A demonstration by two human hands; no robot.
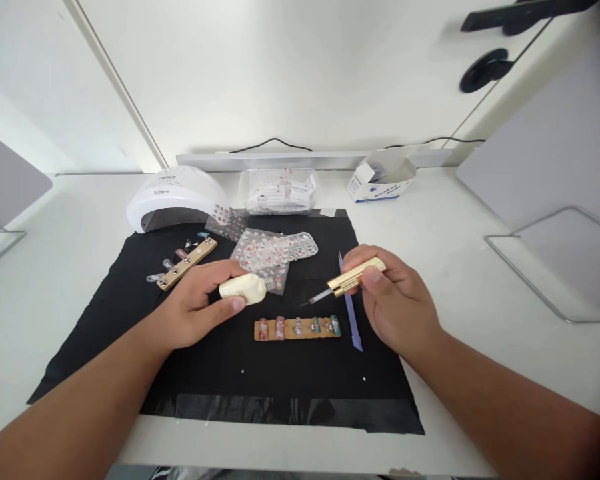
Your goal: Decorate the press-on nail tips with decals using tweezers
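My left hand (200, 303) is closed around a cream nail polish bottle (243, 289), tilted with its uncapped neck toward the right. Between the fingers of my right hand (393, 300) is the ribbed gold cap with its brush (356, 277), its dark bristle tip pointing down and left, apart from the bottle. Below the brush lies a tan strip (290, 330) bearing several decorated false nails in pink and teal. A purple tweezer-like tool (351, 317) rests beside the strip, partly behind my right hand.
Nail sticker sheets (263, 250) and a clear rhinestone case (304, 246) lie behind the bottle. A second nail stand (187, 265) sits left. Along the back are a white nail lamp (177, 197), a plastic box (280, 193) and an alcohol pads box (383, 179). Black cloth (280, 387) covers the table.
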